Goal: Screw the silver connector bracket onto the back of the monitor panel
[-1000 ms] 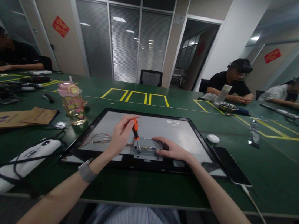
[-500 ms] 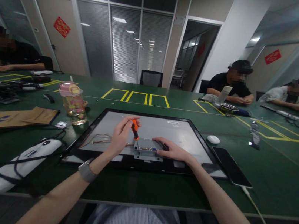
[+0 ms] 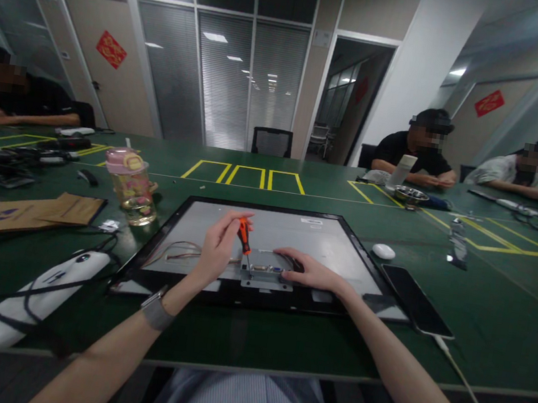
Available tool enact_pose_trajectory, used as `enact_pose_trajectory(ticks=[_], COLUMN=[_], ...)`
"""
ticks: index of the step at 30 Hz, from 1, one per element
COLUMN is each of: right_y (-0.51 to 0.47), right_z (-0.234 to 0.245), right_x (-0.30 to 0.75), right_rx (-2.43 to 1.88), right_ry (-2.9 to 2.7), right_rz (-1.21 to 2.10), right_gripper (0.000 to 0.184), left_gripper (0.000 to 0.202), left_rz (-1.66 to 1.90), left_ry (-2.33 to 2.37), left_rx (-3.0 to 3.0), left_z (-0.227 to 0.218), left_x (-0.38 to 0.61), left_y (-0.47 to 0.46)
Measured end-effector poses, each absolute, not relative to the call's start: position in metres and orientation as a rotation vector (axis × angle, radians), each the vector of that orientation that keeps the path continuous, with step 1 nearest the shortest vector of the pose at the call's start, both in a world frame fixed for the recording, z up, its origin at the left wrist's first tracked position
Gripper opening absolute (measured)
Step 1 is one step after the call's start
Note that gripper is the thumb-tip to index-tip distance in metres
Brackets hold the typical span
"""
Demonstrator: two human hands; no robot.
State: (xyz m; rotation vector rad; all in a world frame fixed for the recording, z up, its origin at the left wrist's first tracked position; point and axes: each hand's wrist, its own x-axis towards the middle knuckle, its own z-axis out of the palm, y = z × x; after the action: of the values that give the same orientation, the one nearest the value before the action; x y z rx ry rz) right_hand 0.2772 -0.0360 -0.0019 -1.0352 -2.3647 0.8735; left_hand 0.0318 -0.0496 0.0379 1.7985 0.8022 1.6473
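A flat display panel with a black frame lies back side up on the table in front of me. Near its front edge sits a metal bracket with a row of connector ports. My left hand has its fingers closed round the orange and black handle of a screwdriver. The screwdriver leans, its tip down at the left part of the bracket. My right hand grips the bracket's right side, thumb near the ports; a dark patch between thumb and fingers is unclear. Thin wires lie left of the bracket.
To the left are a pink-lidded bottle, a paper bag and a white power strip with black cables. A phone on a cable and a white earbud case lie right. Several people sit across the table.
The screwdriver's handle has shifted very slightly right and down with my left hand. My right hand and the panel stay in place.
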Motion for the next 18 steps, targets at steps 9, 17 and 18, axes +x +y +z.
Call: enact_pose_trajectory(ticks=[9, 17, 18], right_y=[-0.0378, -0.0372, -0.0369], right_z=[-0.0005, 0.0004, 0.0], right_x=[0.2764, 0.276, 0.2762], right_rx=[-1.038, -1.042, -1.037], right_ry=[-2.355, -2.377, -2.377], right_rz=[0.881, 0.857, 0.858], right_gripper=[0.058, 0.056, 0.057], left_gripper=[0.021, 0.032, 0.033], left_rz=[1.658, 1.56, 1.553], left_ry=[0.816, 0.648, 0.653], left_rx=[1.792, 1.612, 1.62], left_z=[0.0393, 0.0338, 0.0338], left_x=[0.0311, 0.0358, 0.036], left_y=[-0.046, -0.0453, -0.0453])
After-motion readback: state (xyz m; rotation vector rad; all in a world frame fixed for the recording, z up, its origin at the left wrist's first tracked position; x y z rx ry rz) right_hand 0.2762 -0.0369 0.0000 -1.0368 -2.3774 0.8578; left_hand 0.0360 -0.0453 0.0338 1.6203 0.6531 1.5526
